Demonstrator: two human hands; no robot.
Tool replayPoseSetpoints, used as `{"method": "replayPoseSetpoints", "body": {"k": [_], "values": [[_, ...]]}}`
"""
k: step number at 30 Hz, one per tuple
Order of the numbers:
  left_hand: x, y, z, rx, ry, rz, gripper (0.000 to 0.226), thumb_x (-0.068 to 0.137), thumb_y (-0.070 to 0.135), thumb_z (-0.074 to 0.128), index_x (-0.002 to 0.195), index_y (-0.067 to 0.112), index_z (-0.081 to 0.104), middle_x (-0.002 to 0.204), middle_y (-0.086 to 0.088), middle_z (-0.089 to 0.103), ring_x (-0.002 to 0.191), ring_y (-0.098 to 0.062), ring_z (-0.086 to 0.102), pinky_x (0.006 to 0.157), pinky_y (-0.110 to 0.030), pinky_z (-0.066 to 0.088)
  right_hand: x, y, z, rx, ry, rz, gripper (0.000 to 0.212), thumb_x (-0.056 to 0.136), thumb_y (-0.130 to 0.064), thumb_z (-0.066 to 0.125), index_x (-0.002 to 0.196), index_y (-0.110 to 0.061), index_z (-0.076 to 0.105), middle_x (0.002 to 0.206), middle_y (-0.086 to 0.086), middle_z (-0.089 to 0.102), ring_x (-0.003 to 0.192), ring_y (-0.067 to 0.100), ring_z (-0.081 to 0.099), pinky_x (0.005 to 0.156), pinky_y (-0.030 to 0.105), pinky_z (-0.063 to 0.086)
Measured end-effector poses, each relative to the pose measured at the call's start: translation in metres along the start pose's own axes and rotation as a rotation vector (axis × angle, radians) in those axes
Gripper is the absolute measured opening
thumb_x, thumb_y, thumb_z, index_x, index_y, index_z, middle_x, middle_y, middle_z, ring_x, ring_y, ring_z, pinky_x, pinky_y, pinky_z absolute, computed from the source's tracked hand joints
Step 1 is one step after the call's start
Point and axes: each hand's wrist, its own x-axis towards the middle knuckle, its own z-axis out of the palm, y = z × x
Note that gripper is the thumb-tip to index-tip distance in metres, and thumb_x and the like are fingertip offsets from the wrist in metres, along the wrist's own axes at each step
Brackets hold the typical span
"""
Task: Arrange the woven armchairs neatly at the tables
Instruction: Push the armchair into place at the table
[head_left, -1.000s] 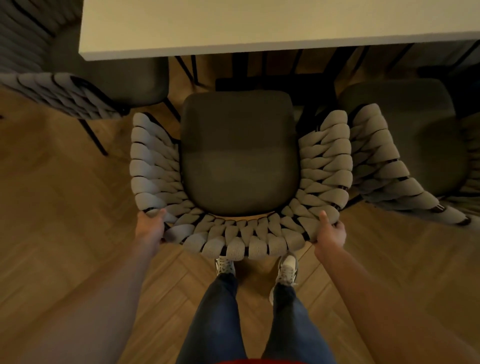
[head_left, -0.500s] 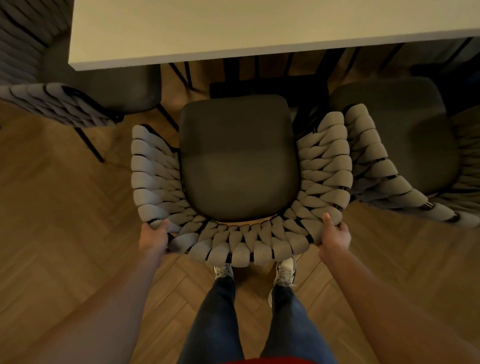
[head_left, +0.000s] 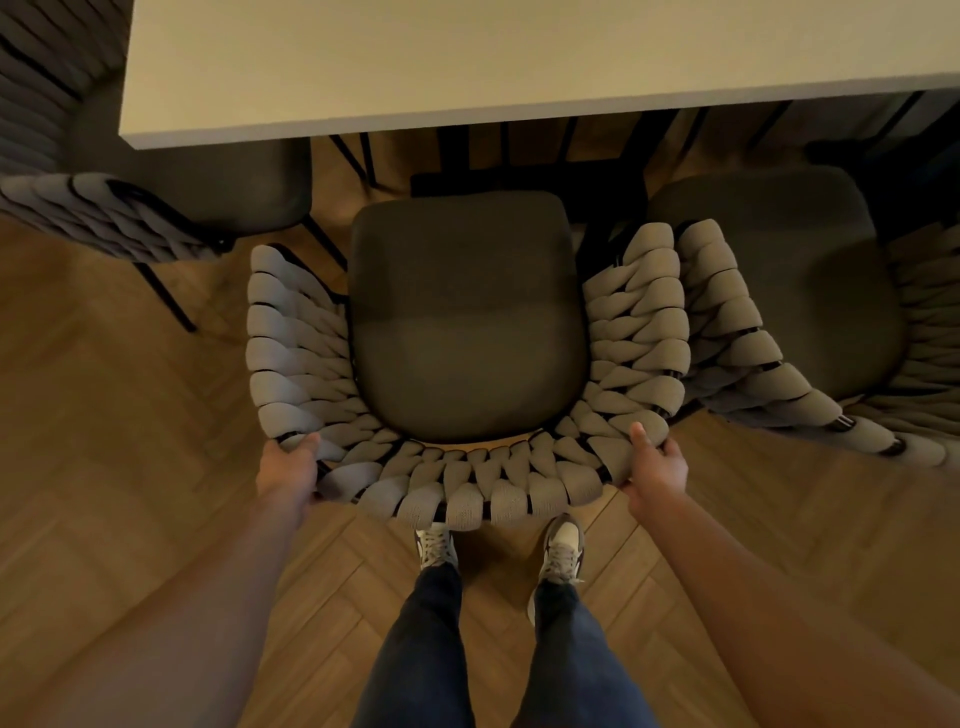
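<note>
A woven armchair (head_left: 462, 322) with grey-beige straps and a dark seat cushion stands in front of me, facing the pale table (head_left: 519, 57). Its seat front sits just short of the table's near edge. My left hand (head_left: 288, 470) grips the left rear corner of the woven backrest. My right hand (head_left: 655, 462) grips the right rear corner, thumb on top. A second woven armchair (head_left: 789, 291) stands close on the right, its arm touching the middle chair's arm. A third woven armchair (head_left: 156, 208) stands at the left, partly under the table.
The floor (head_left: 130, 415) is herringbone wood. Black table legs (head_left: 519, 161) and chair legs show under the tabletop. My feet (head_left: 498, 545) stand directly behind the chair's backrest.
The chair, held by both hands, has shifted slightly away from the table toward me; the table edge sits lower in view as my head tips.
</note>
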Motion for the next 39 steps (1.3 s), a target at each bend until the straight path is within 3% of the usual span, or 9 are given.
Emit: {"method": "replayPoseSetpoints", "body": {"k": [6, 12, 26, 39], "values": [[0.003, 0.003, -0.003, -0.01, 0.01, -0.003, 0.05, 0.1, 0.028, 0.057, 0.145, 0.017, 0.039, 0.141, -0.014, 0.05, 0.121, -0.039, 0.053, 0.078, -0.052, 0.053, 0.0, 0.004, 0.002, 0.021, -0.028, 0.029, 0.06, 0.097, -0.025, 0.061, 0.15, -0.015, 0.036, 0.142, 0.012, 0.053, 0.126, 0.031, 0.055, 0.102, 0.056, 0.048], [0.002, -0.005, -0.007, 0.031, 0.032, 0.005, 0.06, 0.099, 0.032, 0.058, 0.151, 0.018, 0.031, 0.146, -0.015, 0.045, 0.125, -0.04, 0.05, 0.088, -0.058, 0.053, 0.001, 0.003, 0.0, 0.01, -0.032, 0.02, 0.056, 0.098, -0.025, 0.06, 0.148, -0.014, 0.039, 0.139, 0.012, 0.056, 0.123, 0.031, 0.057, 0.1, 0.054, 0.05], [0.002, -0.01, -0.01, 0.056, 0.029, 0.015, 0.064, 0.098, 0.034, 0.06, 0.152, 0.018, 0.031, 0.145, -0.017, 0.046, 0.122, -0.043, 0.052, 0.085, -0.06, 0.055, 0.001, 0.005, 0.001, -0.011, -0.024, 0.012, 0.052, 0.097, -0.027, 0.062, 0.144, -0.015, 0.045, 0.132, 0.009, 0.059, 0.115, 0.028, 0.06, 0.099, 0.053, 0.05], [0.007, -0.011, -0.006, 0.087, 0.043, -0.001, 0.061, 0.097, 0.036, 0.06, 0.149, 0.019, 0.034, 0.142, -0.016, 0.048, 0.121, -0.041, 0.053, 0.087, -0.061, 0.054, 0.006, 0.006, 0.002, 0.0, 0.022, 0.002, 0.056, 0.096, -0.028, 0.063, 0.147, -0.016, 0.043, 0.137, 0.009, 0.056, 0.122, 0.029, 0.057, 0.1, 0.054, 0.05]]}}
